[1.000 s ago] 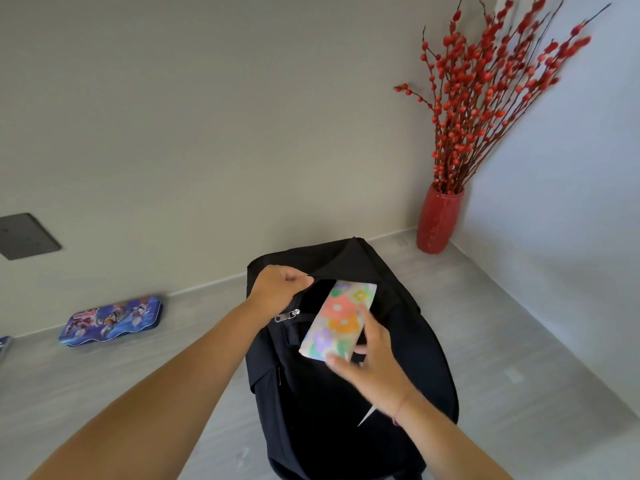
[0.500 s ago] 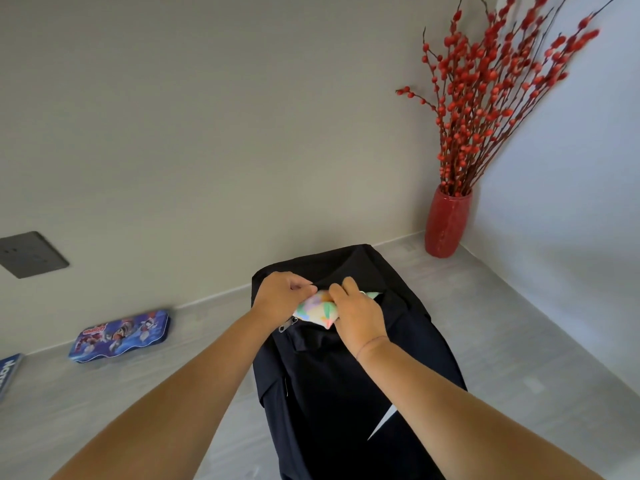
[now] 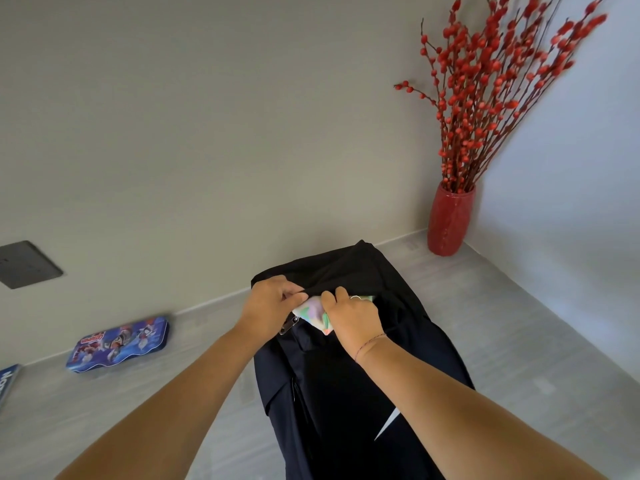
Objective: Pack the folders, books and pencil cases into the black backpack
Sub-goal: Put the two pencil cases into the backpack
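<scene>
Black fabric fills the middle of the view: the black backpack [image 3: 346, 393] lies on the grey floor [image 3: 519, 341] with its top end pointing away from the person, toward the wall. At its open mouth the left hand [image 3: 273, 303] has its fingers [image 3: 294, 296] pinched together on the upper lip of the opening, lifting it. The right hand [image 3: 353, 320] is curled over a pastel pencil case [image 3: 313, 311], fingers clamped on its top. About half the case is visible, wedged in the mouth between the two hands.

What matters for the push is direction. The pocket's depth seems to lie below and toward the person, and the case's exposed corner points back toward the right wrist. The right hand already covers it, so that hand looks best placed to press it in while the left holds the lip clear. How the case's long axis runs cannot be told for certain, since the hand hides most of it. The zip pull [image 3: 287, 325] dangles just under the left hand and could snag.

Well apart on the left, near the wall, a blue pencil tin [image 3: 119, 342] and the edge of a blue book [image 3: 7, 382] wait on the floor, not yet packed.
</scene>
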Motion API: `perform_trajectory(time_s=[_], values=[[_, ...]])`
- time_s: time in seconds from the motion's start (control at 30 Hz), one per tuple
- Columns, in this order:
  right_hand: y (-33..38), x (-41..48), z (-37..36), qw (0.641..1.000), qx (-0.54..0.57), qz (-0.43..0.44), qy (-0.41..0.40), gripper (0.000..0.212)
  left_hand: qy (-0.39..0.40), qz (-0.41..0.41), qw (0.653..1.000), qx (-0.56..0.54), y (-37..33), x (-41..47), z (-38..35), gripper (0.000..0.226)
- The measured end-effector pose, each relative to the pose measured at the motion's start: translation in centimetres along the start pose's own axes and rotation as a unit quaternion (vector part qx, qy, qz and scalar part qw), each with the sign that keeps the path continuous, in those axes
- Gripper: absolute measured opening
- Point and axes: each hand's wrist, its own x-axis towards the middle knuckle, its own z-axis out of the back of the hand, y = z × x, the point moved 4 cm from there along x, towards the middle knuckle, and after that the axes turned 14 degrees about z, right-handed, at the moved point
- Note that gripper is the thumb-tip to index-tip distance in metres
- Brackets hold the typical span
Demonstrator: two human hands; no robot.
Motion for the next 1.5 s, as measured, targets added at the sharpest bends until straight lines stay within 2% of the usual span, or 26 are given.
perform_trajectory(time_s=[0.2,0.27,0.33,0.37,0.4,0.43,0.5,0.53,0.57,0.6,0.7,0.77,0.83,0.87,0.9,0.93,0.97,1.0,1.1,1.13,1.17,1.2,1.27,1.33,1.43,1.5], values=[[-0.3,0.3,-0.2,0.997,0.034,-0.020,0.069,0.047,-0.028,-0.016,0.999,0.030,-0.7,-0.6,-0.6,0.013],[-0.6,0.1,-0.6,0.987,0.122,-0.052,0.094,0.050,-0.060,-0.022,0.997,0.053,-0.3,-1.1,-0.7,0.011],[-1.0,-1.0,-0.1,0.952,0.252,-0.164,0.063,0.046,-0.085,-0.009,0.994,0.075,0.6,-1.3,-0.9,0.012],[-1.3,-1.9,-0.1,0.913,0.327,-0.242,0.036,0.043,-0.091,0.004,0.993,0.081,1.1,-1.4,-1.0,0.010],[-1.5,-3.0,-0.1,0.847,0.417,-0.328,0.021,0.041,-0.091,0.020,0.992,0.083,1.6,-1.5,-1.1,0.010],[-1.7,-4.0,-0.4,0.748,0.521,-0.411,0.010,0.040,-0.087,0.033,0.992,0.083,1.9,-1.5,-1.2,0.010],[-1.2,-5.0,-0.8,0.498,0.700,-0.512,0.003,0.040,-0.073,0.047,0.993,0.086,2.1,-1.7,-1.5,0.011],[-0.8,-5.0,-0.8,0.408,0.746,-0.526,0.010,0.041,-0.070,0.045,0.993,0.085,2.1,-1.8,-1.7,0.010],[-0.5,-4.7,-0.9,0.356,0.774,-0.523,0.021,0.042,-0.070,0.040,0.993,0.081,2.0,-1.8,-1.7,0.010],[-0.1,-4.4,-0.9,0.335,0.786,-0.518,0.029,0.042,-0.069,0.034,0.994,0.078,1.9,-1.8,-1.8,0.010],[0.4,-3.1,-1.2,0.344,0.776,-0.529,0.000,0.036,-0.058,0.027,0.995,0.078,1.7,-1.5,-1.8,0.011],[0.3,-2.5,-1.8,0.324,0.767,-0.551,-0.050,0.023,-0.047,0.030,0.995,0.084,1.5,-1.4,-1.7,0.010],[-0.1,-2.4,-2.5,0.450,0.692,-0.565,-0.024,0.015,-0.031,0.033,0.995,0.088,1.6,-1.4,-1.7,0.009],[0.2,-2.4,-1.7,0.520,0.649,-0.555,0.020,0.022,-0.019,0.034,0.996,0.086,1.6,-1.5,-1.6,0.009],[0.9,-2.4,-1.5,0.612,0.573,-0.542,0.065,0.029,-0.010,0.033,0.996,0.082,1.6,-1.5,-1.5,0.008],[1.1,-2.4,-1.2,0.666,0.511,-0.537,0.082,0.034,-0.004,0.031,0.997,0.076,1.5,-1.6,-1.4,0.006],[1.3,-1.8,-1.6,0.692,0.500,-0.515,0.072,0.038,0.001,0.024,0.997,0.069,1.2,-1.7,-1.4,0.003],[1.4,-1.0,-1.8,0.683,0.521,-0.510,0.042,0.041,0.008,0.007,0.998,0.062,0.7,-1.9,-1.4,0.002],[1.5,1.6,-2.4,0.528,0.637,-0.560,-0.042,0.032,0.010,-0.044,0.997,0.055,-0.6,-2.0,-1.4,0.002],[2.0,1.5,-2.7,0.424,0.697,-0.575,-0.068,0.031,0.007,-0.032,0.998,0.046,-0.5,-1.6,-1.0,0.003],[2.7,1.5,-2.3,0.266,0.774,-0.572,-0.059,0.032,0.002,-0.010,0.999,0.036,-0.1,-1.1,-0.6,0.005],[2.9,1.3,-2.1,0.220,0.831,-0.509,-0.053,0.033,-0.002,0.013,1.000,0.029,0.4,-0.7,-0.2,0.006],[1.2,-0.1,-1.1,0.210,0.860,-0.463,-0.044,0.035,0.001,0.048,0.999,0.017,1.1,-0.1,0.0,0.006],[-1.7,-2.0,-1.6,0.161,0.878,-0.441,-0.088,0.051,0.006,0.057,0.998,0.005,0.9,0.0,-0.4,0.006],[-4.5,-2.7,-1.6,0.025,0.907,-0.394,-0.146,0.085,0.015,0.037,0.999,0.002,0.0,-0.2,-1.5,0.003],[-4.6,-1.6,-1.8,-0.019,0.911,-0.381,-0.158,0.097,0.022,0.030,0.999,0.004,-0.3,-0.2,-1.9,0.002]])
